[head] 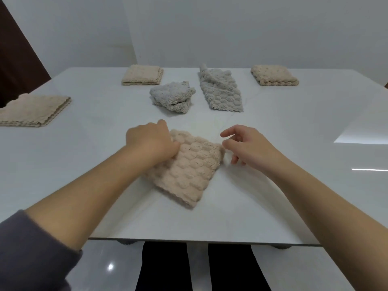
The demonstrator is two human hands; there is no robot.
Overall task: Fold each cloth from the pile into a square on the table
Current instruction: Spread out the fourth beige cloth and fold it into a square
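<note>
Head view: the beige bubble-textured plush cloth (189,173) lies folded and skewed on the glossy white table (273,196), between the two hands. The left hand (151,141) has its fingers (175,148) curled down into the cloth's far-left edge, grasping it. The right hand (245,145) sits just beside the far-right corner. Its fingers (225,146) are loosely bent and spread, index and thumb apart, and they appear to hold nothing.

This looks like the squaring-up stage of one fold. To do it well, the left fingers should keep the layers pinned. The right thumb and index can then pinch the corner just beside them and draw it taut, so that the edges under both sets of fingertips line up. The plush pile is thick and springy, so a flat press along the crease should help it stay.

Beyond the fingertips wait a crumpled pale-grey plush cloth (172,96) and a long pale-grey plush cloth (220,91), both apparently unfolded. Further out lie three folded beige plush squares (142,74).
</note>
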